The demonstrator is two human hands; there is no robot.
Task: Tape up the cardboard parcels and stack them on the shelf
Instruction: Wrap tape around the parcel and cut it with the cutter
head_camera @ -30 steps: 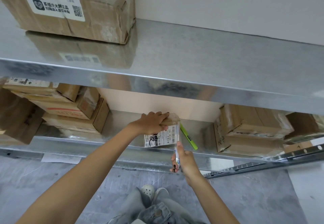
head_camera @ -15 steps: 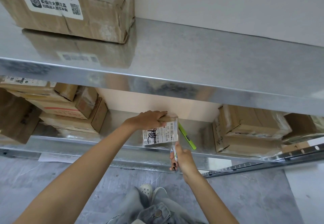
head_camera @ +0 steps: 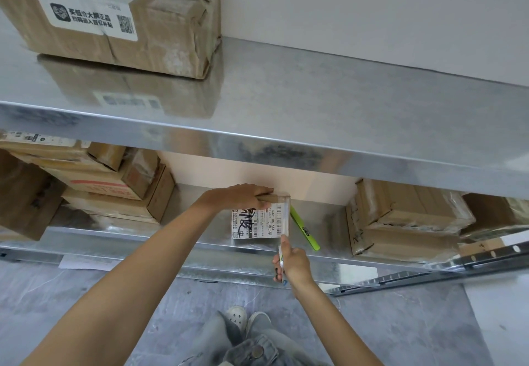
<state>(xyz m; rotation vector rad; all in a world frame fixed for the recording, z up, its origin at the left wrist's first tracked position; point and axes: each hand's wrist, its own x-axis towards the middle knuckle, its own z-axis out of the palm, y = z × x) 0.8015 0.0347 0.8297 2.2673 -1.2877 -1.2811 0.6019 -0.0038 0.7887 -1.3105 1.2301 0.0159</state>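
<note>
A small cardboard parcel (head_camera: pixel 262 219) with a white shipping label stands on the lower metal shelf (head_camera: pixel 200 239), near its front edge. My left hand (head_camera: pixel 243 195) grips the parcel's top edge. My right hand (head_camera: pixel 292 261) is closed around a thin pen-like tool (head_camera: pixel 281 257) just below the parcel's lower right corner, its tip touching the label's edge. A strip of clear tape runs along the parcel's right side.
A lime-green marker (head_camera: pixel 305 229) lies on the lower shelf right of the parcel. Stacked boxes sit at the left (head_camera: pixel 114 191) and right (head_camera: pixel 400 219) of that shelf. A large taped box (head_camera: pixel 114 16) rests on the upper shelf (head_camera: pixel 315 102). Grey floor and my shoes lie below.
The view has shifted slightly. Both hands stay on the parcel and the tool, with the right hand a touch lower along the parcel's right edge.
</note>
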